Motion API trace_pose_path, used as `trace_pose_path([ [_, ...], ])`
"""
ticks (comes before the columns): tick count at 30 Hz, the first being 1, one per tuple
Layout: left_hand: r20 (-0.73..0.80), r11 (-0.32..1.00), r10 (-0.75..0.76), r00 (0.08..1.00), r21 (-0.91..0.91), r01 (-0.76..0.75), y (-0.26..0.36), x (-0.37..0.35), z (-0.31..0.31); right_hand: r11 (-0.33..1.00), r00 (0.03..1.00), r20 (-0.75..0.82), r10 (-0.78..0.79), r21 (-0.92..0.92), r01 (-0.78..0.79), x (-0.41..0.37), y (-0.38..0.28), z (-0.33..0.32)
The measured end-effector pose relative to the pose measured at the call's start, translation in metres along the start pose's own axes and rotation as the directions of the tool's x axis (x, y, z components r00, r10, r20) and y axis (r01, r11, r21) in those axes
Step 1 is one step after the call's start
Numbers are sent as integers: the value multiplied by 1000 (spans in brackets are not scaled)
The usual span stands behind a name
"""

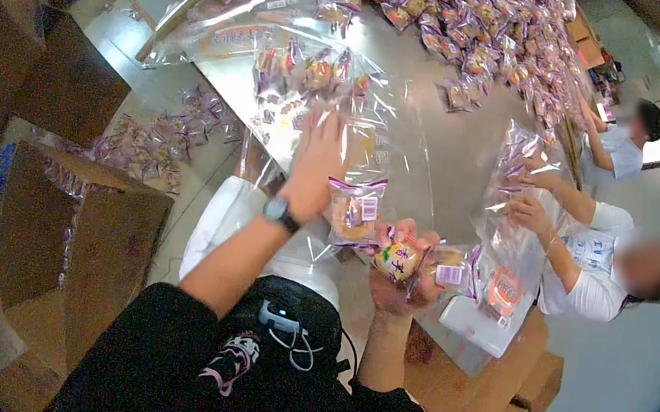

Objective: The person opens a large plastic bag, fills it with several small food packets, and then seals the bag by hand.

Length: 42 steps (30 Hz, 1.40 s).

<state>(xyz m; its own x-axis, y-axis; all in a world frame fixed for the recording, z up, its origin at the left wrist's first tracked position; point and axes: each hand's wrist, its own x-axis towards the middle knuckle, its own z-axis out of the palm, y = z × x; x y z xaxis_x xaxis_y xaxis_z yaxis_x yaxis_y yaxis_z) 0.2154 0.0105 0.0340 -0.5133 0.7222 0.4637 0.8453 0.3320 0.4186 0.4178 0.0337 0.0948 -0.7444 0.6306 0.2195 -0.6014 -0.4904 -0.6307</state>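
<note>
A large clear plastic bag (231, 36) lies on the metal table in front of me, with a row of wrapped pastries (320, 70) inside its far end. My left hand (321, 163), a watch on its wrist, reaches forward at the bag with fingers stretched out, over printed plastic. My right hand (395, 295) is closed around several purple-edged pastry packets (394, 259), held low near the table's front edge. Another pastry packet (356, 214), its barcode label showing, is beside the left wrist and next to the right hand's bunch.
A big heap of pastry packets (481, 33) covers the table's far side. At right, a co-worker's hands (527, 213) handle another clear bag (496, 221), near a white flat device (474, 323). Cardboard boxes (114, 243) stand at left, by more packets (152, 147).
</note>
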Motion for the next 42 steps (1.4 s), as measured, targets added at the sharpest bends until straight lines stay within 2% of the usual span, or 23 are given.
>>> trace_pose_path([
  [1,60,995,17,998,-98,-11,11,-23,-25,1000,1000,-5,2,17,-2,0,-1,2],
  [2,345,914,9,939,-385,132,13,-34,-46,999,1000,-10,2,35,-2,1,-3,4],
  [3,586,745,91,805,-576,335,13,-43,-62,994,1000,24,10,108,-12,2,-3,5],
  [5,701,416,224,677,-697,584,14,-68,-80,966,995,101,24,253,-49,3,-2,11],
  [8,646,376,187,740,-743,554,17,-99,-114,986,991,130,-8,168,-14,6,5,27],
  [10,463,138,212,861,-886,443,28,-87,-141,976,983,177,-39,219,0,11,11,31],
  [11,368,12,210,906,-927,374,34,-84,-148,988,982,187,-33,154,4,13,13,34],
  [12,355,-19,145,924,-932,361,33,-84,-141,996,981,190,-25,89,8,15,14,38],
  [15,390,-3,-300,871,-913,408,38,-76,-141,989,967,235,-100,-79,121,31,20,45],
  [16,397,-80,-336,854,-915,394,30,-70,-138,974,977,162,-139,-157,165,33,23,50],
  [19,361,-47,-443,821,-924,381,27,-50,-160,990,986,101,-131,-35,136,48,10,64],
  [20,234,99,-411,881,-949,299,21,-47,-157,993,989,92,-119,37,116,53,8,71],
  [23,121,414,-322,939,-874,255,26,-42,-163,985,995,87,-48,168,32,69,15,85],
  [24,206,381,-309,929,-868,319,29,-42,-168,980,995,94,-20,197,1,73,17,88],
  [27,191,303,-295,936,-911,281,25,-50,-157,955,999,-18,45,294,-38,75,19,98],
  [30,314,-1,-343,885,-943,334,31,-50,-166,934,991,-103,90,355,-48,68,19,85],
  [33,176,296,-293,940,-918,264,22,-52,-154,919,994,-70,84,391,-50,62,19,86],
  [34,192,317,-253,948,-910,269,18,-52,-150,916,998,-39,59,400,-38,62,21,88],
  [35,261,279,-220,940,-907,317,19,-52,-152,912,1000,-8,30,409,-24,62,23,90],
  [37,395,207,-148,907,-884,419,27,-53,-164,984,992,-3,-126,130,126,63,29,93],
  [38,381,179,-122,917,-900,398,30,-54,-164,980,980,15,-197,-15,197,62,31,92],
  [41,490,-308,-51,870,-837,453,28,-48,-164,929,947,114,-302,-187,319,57,31,84],
  [42,523,-308,-37,851,-817,488,25,-51,-162,882,910,180,-373,-234,408,60,32,78],
])
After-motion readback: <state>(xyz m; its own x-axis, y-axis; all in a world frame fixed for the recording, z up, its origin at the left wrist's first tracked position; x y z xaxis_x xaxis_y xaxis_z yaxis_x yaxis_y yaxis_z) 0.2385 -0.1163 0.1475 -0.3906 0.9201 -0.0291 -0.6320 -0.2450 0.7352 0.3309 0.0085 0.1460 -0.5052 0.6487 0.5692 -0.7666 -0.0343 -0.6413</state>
